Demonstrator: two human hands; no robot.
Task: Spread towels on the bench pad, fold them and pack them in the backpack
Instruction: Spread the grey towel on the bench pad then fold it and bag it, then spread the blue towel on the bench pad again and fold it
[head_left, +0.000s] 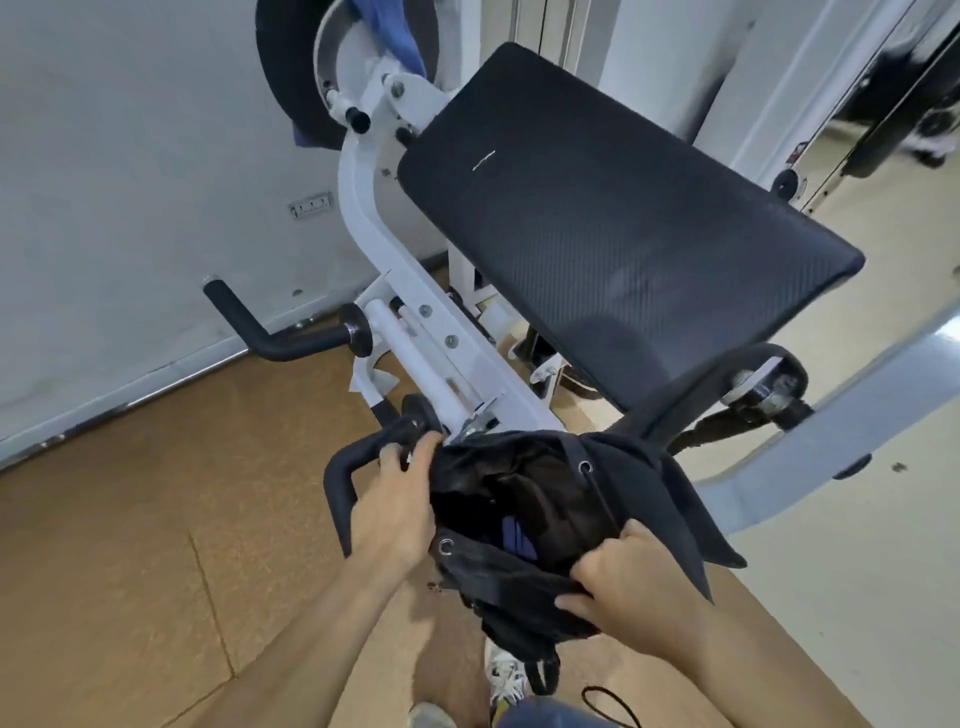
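A black backpack (524, 571) hangs open in front of me, below the near end of the black bench pad (613, 228). My left hand (400, 499) grips the left rim of its mouth. My right hand (618, 577) is closed on the near right rim, pulling the opening wide. Inside the bag I see dark brown cloth and a bit of purple-blue fabric (514, 535). The bench pad's top is bare. A blue towel (389, 36) hangs over the machine's wheel at the top left.
The white machine frame (363, 218) with black handles (291, 343) stands between the pad and the grey wall. A curved black handle (343, 483) sits just left of my left hand. Brown floor lies to the left, pale floor to the right.
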